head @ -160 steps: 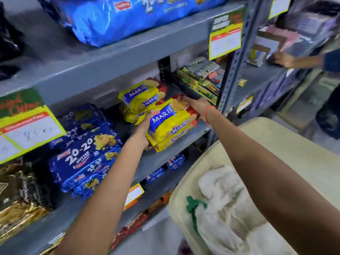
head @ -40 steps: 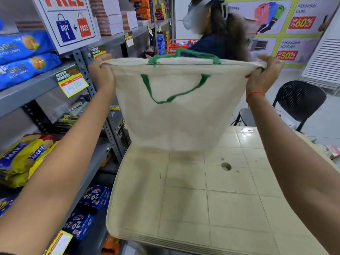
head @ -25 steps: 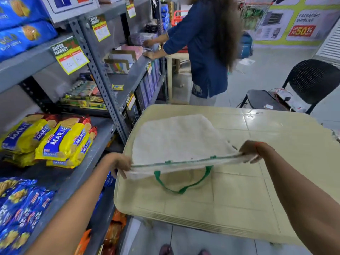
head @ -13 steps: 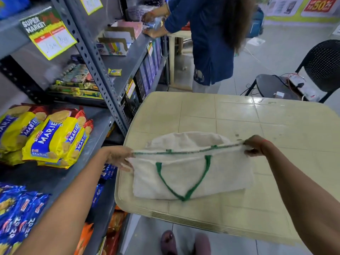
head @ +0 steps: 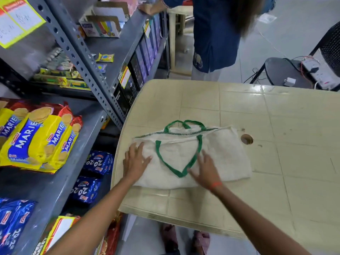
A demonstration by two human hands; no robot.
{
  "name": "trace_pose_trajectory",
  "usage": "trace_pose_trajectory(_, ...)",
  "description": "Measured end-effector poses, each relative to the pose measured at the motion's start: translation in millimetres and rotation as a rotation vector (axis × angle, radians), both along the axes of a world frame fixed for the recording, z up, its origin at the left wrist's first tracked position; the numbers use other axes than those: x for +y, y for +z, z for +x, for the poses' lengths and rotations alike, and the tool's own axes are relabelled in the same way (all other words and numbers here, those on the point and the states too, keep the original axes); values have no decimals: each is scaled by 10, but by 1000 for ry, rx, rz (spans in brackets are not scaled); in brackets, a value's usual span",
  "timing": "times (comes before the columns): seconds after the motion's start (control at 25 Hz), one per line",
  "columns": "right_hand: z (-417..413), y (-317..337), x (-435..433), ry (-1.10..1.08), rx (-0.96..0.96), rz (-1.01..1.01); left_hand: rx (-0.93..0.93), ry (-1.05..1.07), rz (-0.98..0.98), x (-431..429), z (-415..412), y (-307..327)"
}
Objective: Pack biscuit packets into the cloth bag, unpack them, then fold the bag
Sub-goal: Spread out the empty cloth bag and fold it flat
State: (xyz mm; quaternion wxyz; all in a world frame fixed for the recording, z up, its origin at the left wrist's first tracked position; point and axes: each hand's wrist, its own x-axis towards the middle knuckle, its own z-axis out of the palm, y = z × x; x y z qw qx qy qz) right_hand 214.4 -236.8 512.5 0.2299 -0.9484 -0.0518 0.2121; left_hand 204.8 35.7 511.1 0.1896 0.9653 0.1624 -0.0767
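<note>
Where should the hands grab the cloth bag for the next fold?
Probably the right short edge of the cloth bag, pinched at both corners, coming from the right over the table. The bag lies flat, that end is clear of the right hand, and the left hand presses down the other end. The green handle lies loose on top, so skip it.

Right of the cloth bag [head: 222, 155] the table [head: 287, 118] is open surface, broken only by 1 round hole [head: 246, 139] just beside the bag's far right corner. The bag lies flat near the table's left edge, with the left hand [head: 135, 161] and right hand [head: 204, 168] pressed on it. On the left, the grey shelf rack [head: 86, 70] stands just beside the table, leaving a narrow gap; yellow biscuit packets [head: 36, 140] fill its shelf. Past the far edge stand a person [head: 215, 34] and a black chair [head: 279, 70].
</note>
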Motion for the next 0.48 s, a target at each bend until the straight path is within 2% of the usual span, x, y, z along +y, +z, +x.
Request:
trace_pose_trajectory(0.04,-207,-159,83,109,29,-85,63,-3,16,12,-85,-101)
trace_pose_trajectory(0.12,-292,-331,50,183,14,-196,106,-20,14,82,-104,-159)
trace_pose_trajectory(0.32,214,-320,-405,365,-41,-320,175,-118,-61,-59,-222,-22)
trace_pose_trajectory(0.4,450,-265,-644,424,18,-423,301,-177,-39,-295,-452,18)
trace_pose_trajectory(0.48,689,-180,-855,387,77,-541,462,-305,-11,-548,-694,26)
